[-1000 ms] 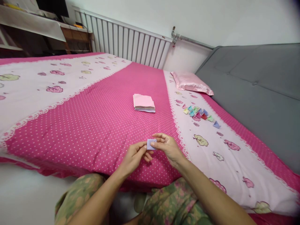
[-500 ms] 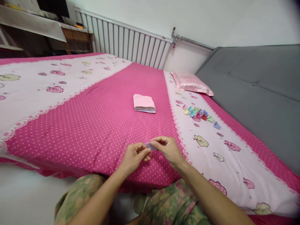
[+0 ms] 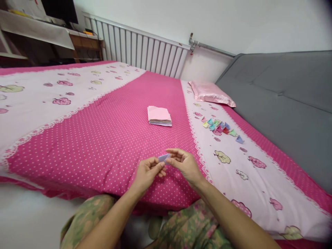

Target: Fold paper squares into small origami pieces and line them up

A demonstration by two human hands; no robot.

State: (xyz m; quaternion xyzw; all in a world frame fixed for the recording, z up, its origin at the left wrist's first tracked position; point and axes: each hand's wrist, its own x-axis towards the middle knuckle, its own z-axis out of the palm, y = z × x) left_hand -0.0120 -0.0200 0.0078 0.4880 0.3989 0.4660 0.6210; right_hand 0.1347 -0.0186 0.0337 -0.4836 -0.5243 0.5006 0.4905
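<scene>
A small piece of folded lavender paper [image 3: 163, 158] is held up between my two hands, just above the near edge of the bed. My left hand [image 3: 149, 173] pinches its left side between thumb and fingers. At its right side, my right hand [image 3: 184, 165] has thumb and forefinger on the paper, partly hiding that end. Beyond them lies a stack of square paper [image 3: 159, 113] with a pink sheet on top. Over to the right, several small folded paper pieces [image 3: 219, 128] in many colours form a loose cluster.
The bed is spread with a pink and white sheet [image 3: 111, 138]. A pink satin pillow [image 3: 211, 93] lies by the grey padded headboard [image 3: 282, 83]. Along the wall runs a white radiator [image 3: 137, 45]; a desk [image 3: 85, 40] with a monitor [image 3: 60, 12] stands at the far left.
The lavender paper has turned and now shows a pointed, triangular shape where it looked like a small rectangle. My right thumb and forefinger have spread slightly apart. The stack and cluster stay put.
</scene>
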